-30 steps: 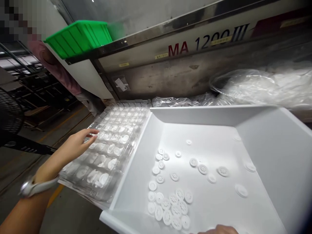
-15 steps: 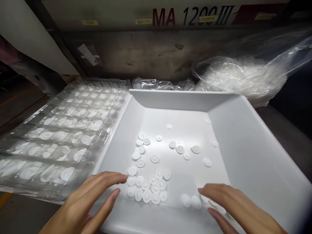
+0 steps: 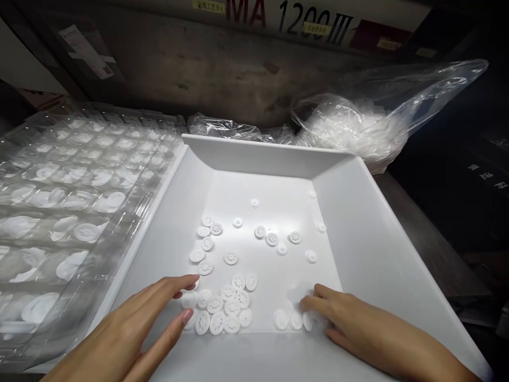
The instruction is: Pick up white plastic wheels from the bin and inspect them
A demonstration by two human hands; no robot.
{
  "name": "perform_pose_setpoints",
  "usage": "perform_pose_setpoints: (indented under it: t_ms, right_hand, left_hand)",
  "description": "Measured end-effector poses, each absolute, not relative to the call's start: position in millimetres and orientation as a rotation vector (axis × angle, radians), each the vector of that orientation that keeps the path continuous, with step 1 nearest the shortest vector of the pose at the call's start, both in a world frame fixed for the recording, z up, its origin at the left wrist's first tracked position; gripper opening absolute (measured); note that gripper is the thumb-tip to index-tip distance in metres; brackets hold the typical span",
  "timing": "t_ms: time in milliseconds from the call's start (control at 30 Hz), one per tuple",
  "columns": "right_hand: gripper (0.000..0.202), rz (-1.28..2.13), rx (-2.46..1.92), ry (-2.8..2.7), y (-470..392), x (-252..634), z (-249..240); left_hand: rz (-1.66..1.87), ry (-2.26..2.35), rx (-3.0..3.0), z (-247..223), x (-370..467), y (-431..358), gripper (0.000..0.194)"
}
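Small round white plastic wheels, several with spoked centres, lie in a light grey tray. A cluster sits at the front left of the tray floor, while others are scattered further back. My left hand hovers at the left of the cluster, thumb and fingers apart, holding nothing. My right hand is low over the front right of the tray, fingers bent but apart. White wheels lie beside and under its fingertips, some smeared by motion; its palm is hidden.
Left of the tray lie clear plastic blister trays with white parts in their pockets. A clear bag of white pieces stands behind at the right. A machine panel rises at the back.
The view has shifted, so the tray sits further left in it. My right hand has lowered and reached in over the front wheels, its fingers bending. My left hand stays by the cluster.
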State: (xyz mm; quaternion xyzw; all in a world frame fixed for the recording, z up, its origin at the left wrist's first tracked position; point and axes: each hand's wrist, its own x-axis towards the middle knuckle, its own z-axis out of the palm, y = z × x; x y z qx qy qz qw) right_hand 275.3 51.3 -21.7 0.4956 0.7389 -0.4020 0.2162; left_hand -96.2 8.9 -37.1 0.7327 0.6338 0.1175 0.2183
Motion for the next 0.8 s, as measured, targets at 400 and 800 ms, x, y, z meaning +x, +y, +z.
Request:
perform_pose_setpoints:
  t_ms: [400, 800]
  right_hand:
    - [0.025, -1.265, 1.322, 2.095, 53.7, 280.0, -17.3]
    - [0.011, -1.276, 1.41, 2.075, 54.6, 280.0, -16.2]
  left_hand:
    - [0.042, 1.692, 1.983, -51.2, -108.1, -1.1, 0.05]
    - [0.047, 1.736, 1.928, -46.2, -102.0, 2.7, 0.048]
